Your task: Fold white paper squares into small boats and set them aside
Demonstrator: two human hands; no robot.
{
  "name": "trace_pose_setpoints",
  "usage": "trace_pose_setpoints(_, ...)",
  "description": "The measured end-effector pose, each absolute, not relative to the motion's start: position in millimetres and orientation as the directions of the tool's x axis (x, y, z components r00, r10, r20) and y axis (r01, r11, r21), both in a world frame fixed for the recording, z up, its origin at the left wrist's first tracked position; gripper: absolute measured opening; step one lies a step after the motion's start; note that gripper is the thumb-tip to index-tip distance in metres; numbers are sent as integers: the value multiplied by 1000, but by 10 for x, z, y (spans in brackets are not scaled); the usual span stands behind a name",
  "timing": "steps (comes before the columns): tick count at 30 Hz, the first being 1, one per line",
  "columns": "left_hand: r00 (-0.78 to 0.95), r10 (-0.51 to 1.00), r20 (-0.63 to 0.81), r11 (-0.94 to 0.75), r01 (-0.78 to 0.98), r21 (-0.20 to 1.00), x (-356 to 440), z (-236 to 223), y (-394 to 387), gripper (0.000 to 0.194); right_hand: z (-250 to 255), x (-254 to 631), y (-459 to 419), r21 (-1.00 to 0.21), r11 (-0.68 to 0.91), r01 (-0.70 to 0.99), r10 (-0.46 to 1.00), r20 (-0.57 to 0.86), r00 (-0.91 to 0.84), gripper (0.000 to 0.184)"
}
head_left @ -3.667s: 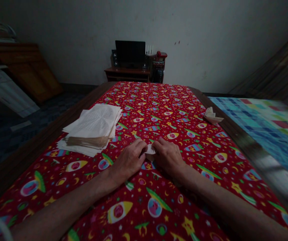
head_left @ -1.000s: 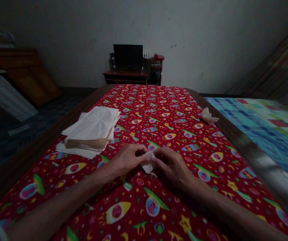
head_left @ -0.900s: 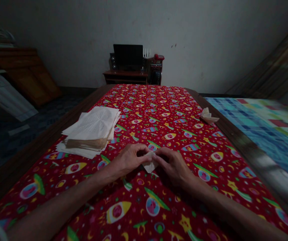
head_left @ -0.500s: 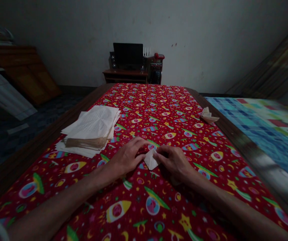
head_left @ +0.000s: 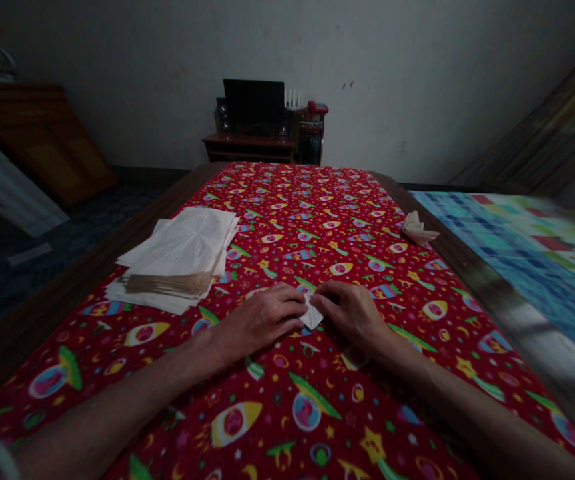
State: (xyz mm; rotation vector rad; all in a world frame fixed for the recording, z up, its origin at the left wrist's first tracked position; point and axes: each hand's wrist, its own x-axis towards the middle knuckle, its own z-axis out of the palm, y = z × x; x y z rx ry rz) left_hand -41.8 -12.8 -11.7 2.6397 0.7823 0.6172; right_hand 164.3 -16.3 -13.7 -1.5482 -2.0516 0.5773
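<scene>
A small piece of folded white paper (head_left: 312, 319) lies on the red patterned cloth (head_left: 302, 373) between my two hands. My left hand (head_left: 270, 313) is closed, its fingers together over the paper's left side, with the tips hiding that edge. At the paper's upper right, my right hand (head_left: 352, 312) has thumb and forefinger pinched on it. Left of my hands stands a stack of loose paper sheets (head_left: 182, 243), the top one creased and printed. A folded paper piece (head_left: 419, 229) with raised points rests near the cloth's right edge.
Dark wooden borders (head_left: 487, 313) run along both sides of the cloth. Beyond the far end are a black monitor (head_left: 255, 101) on a small desk and a red telephone (head_left: 316, 107). A blue checked surface (head_left: 507, 260) lies to the right.
My left hand's fingers have come together and lowered onto the paper's left side. The paper has turned and shifted slightly right. My right hand still pinches it. The view has shifted slightly.
</scene>
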Motion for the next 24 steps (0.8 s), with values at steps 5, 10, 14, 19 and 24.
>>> trace_pose_setpoints(5,600,703,382,-688,438,578,-350,-200,-82,14,-103,1639,-146,-627,225,746,972,90,-218,21)
trace_pose_setpoints(10,507,793,336,-596,535,599,-290,-262,-42,24,-86,1614,-156,-603,218,768,970,51,-236,18)
trace_pose_setpoints(14,560,768,312,-632,580,513,-286,-236,-118,25,-105,1619,-249,-487,376,789,926,155,-345,25)
trace_pose_setpoints(19,547,792,271,-604,639,477,-264,-161,-191,24,-124,1627,-287,-480,392,785,916,128,-379,20)
trace_pose_setpoints(24,521,830,201,-536,643,547,-247,-131,-174,10,-128,1625,-290,-531,360,767,925,97,-367,19)
